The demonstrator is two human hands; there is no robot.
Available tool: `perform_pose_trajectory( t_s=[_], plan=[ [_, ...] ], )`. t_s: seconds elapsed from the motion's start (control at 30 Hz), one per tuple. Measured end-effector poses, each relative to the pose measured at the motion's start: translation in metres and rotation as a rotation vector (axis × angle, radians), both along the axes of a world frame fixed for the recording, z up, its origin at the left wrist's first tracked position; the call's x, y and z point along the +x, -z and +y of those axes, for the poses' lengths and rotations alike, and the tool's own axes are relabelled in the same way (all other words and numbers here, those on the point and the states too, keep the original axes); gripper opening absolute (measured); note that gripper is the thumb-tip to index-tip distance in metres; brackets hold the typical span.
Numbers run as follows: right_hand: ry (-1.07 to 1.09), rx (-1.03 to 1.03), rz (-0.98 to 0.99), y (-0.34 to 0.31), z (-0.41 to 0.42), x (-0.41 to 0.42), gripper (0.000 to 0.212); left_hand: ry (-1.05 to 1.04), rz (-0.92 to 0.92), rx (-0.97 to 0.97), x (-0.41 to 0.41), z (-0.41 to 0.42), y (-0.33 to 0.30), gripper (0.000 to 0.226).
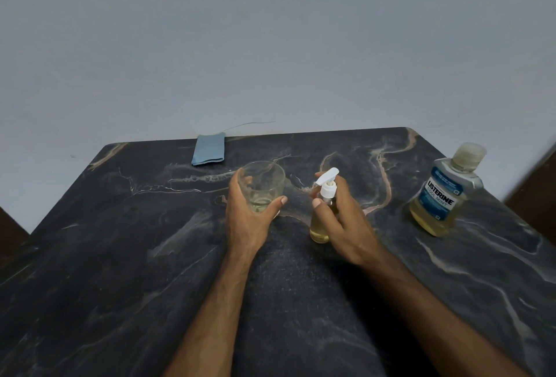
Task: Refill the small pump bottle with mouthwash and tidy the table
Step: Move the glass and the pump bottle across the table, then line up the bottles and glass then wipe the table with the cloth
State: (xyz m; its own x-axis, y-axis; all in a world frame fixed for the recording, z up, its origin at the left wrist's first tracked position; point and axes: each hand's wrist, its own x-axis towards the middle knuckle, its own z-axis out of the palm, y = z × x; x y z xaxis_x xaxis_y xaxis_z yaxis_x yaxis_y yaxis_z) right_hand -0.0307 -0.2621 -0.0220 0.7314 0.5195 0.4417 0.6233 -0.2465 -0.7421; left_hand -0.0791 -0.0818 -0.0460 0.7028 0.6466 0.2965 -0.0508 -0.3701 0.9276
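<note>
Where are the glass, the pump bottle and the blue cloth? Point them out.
glass (264, 179): head view, clear upper wall.
pump bottle (319, 233): head view, liquid-filled base.
blue cloth (209, 149): head view, middle of the fold.

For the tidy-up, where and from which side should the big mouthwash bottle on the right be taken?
Probably by the labelled body of the mouthwash bottle, grip wrapped round it below the shoulder, coming from its left side with the right hand. It stands upright with its cap on, near the table's right edge; nothing stands against it on that side.
</note>
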Motion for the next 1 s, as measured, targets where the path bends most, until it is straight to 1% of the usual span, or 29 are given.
perform_pose_trajectory(
  t_s=[0.07, 0.1, 0.2, 0.23, 0.3, 0.37, 0.57, 0.67, 0.7, 0.8, 0.83, 0.9, 1.0],
  plan=[
    [0.007, -0.022, 0.020, -0.001, -0.001, -0.003, 0.025, 0.006, 0.001, -0.001, 0.000, 0.001, -0.001, 0.101],
    [0.022, -0.037, 0.030, 0.000, -0.002, -0.005, 0.029, 0.010, 0.003, -0.002, 0.000, 0.001, -0.001, 0.102],
    [0.160, -0.105, 0.007, 0.007, -0.007, -0.010, 0.068, 0.016, 0.024, -0.001, -0.001, 0.001, 0.000, 0.105],
    [0.219, -0.120, -0.014, 0.009, -0.008, -0.013, 0.072, 0.017, 0.034, 0.000, -0.001, 0.002, -0.001, 0.105],
    [0.277, -0.127, -0.018, 0.012, -0.011, -0.014, 0.064, 0.021, 0.048, 0.002, -0.001, 0.002, -0.001, 0.106],
    [0.265, -0.135, 0.018, 0.013, -0.014, -0.013, 0.058, 0.025, 0.065, 0.009, -0.002, 0.003, -0.001, 0.106],
    [0.235, -0.146, 0.053, 0.015, -0.018, -0.009, 0.063, 0.058, 0.144, 0.043, -0.001, 0.011, 0.005, 0.107],
    [0.202, -0.114, 0.081, 0.023, -0.019, -0.010, 0.057, 0.065, 0.184, 0.082, -0.002, 0.015, 0.007, 0.107],
    [0.190, -0.103, 0.096, 0.026, -0.020, -0.011, 0.056, 0.065, 0.196, 0.093, -0.002, 0.016, 0.007, 0.104],
    [0.158, -0.065, 0.133, 0.030, -0.021, -0.013, 0.060, 0.072, 0.218, 0.113, -0.004, 0.020, 0.009, 0.080],
    [0.156, -0.055, 0.138, 0.030, -0.020, -0.013, 0.061, 0.072, 0.224, 0.112, -0.005, 0.021, 0.009, 0.075],
    [0.163, -0.044, 0.136, 0.030, -0.018, -0.011, 0.060, 0.065, 0.240, 0.105, -0.005, 0.022, 0.008, 0.073],
    [0.178, -0.025, 0.148, 0.031, -0.014, -0.006, 0.058, 0.040, 0.270, 0.107, -0.005, 0.022, 0.008, 0.076]
  ],
)
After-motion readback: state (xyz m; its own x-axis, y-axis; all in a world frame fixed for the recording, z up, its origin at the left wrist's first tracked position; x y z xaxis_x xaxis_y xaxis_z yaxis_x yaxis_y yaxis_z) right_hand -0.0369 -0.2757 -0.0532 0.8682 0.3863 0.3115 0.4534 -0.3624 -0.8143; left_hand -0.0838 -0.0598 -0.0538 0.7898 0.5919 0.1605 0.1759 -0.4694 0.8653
